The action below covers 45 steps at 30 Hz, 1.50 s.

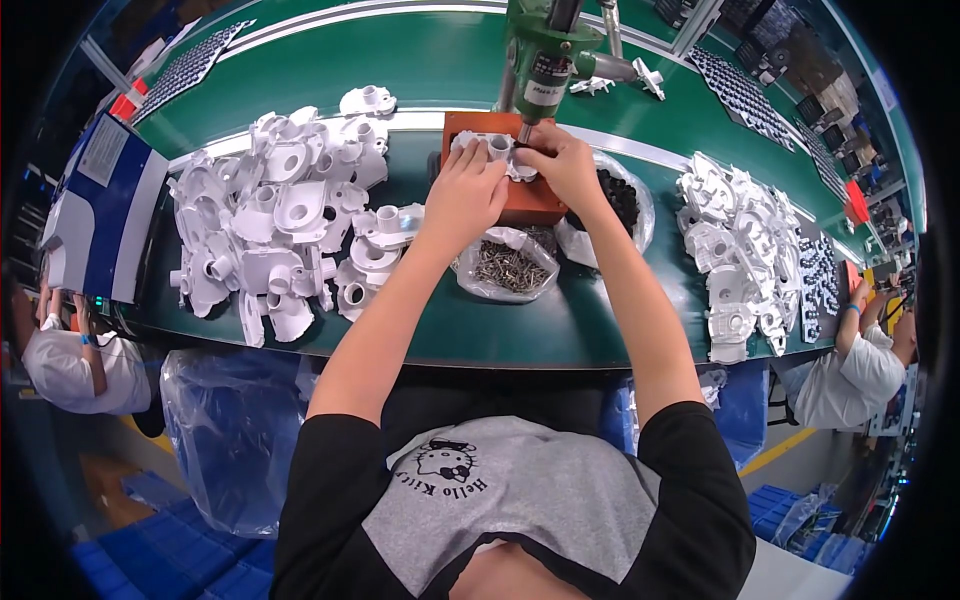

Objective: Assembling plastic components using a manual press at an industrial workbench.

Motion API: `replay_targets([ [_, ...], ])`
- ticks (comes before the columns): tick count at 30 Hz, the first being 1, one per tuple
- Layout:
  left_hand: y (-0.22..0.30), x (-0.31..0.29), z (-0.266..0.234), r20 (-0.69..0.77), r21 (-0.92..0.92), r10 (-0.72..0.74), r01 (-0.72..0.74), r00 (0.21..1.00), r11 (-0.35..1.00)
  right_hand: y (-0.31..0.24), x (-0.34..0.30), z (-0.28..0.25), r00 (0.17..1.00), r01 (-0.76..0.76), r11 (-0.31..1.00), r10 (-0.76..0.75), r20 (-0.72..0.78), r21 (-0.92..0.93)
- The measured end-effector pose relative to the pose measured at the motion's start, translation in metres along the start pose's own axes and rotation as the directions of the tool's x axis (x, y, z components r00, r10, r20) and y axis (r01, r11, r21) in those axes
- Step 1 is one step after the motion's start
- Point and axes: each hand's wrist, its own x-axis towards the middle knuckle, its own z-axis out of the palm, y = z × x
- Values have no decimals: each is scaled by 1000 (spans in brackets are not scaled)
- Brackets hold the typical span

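Observation:
A white plastic housing [499,147] with a round tube sits in an orange fixture block [530,205] under the green machine head [548,70]. My left hand [467,195] lies over the housing's left side, its fingers bent down onto it and holding it. Close to the thin metal spindle [525,132], my right hand [563,165] is closed in a pinch at the housing's right side. Something small and dark shows by its fingertips, too hidden to name. In front of the block stands an open clear bag of small metal screws or pins [512,268].
A large heap of white housings [285,215] covers the bench left of my arms; another pile [740,250] lies at the right. Right of the fixture is a bag of black parts [618,205]. A blue-and-white box [110,205] stands far left. People in white work at both sides.

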Motion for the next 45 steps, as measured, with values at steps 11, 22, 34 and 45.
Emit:
replay_targets([
  [11, -2, 1, 1, -11, 44, 21, -21, 1000, 999, 2, -15, 4, 947, 312, 936, -321, -31, -160],
  [22, -1, 0, 5, -13, 46, 21, -21, 1000, 999, 4, -4, 4, 895, 396, 820, -446, -28, -414],
  [34, -2, 0, 5, -36, 91, 36, -33, 999, 995, 13, 0, 1, 837, 509, 776, -547, 4, -374],
  [45, -1, 1, 5, -51, 78, 44, -39, 998, 996, -1, -13, -2, 868, 477, 781, -491, 76, -404],
])
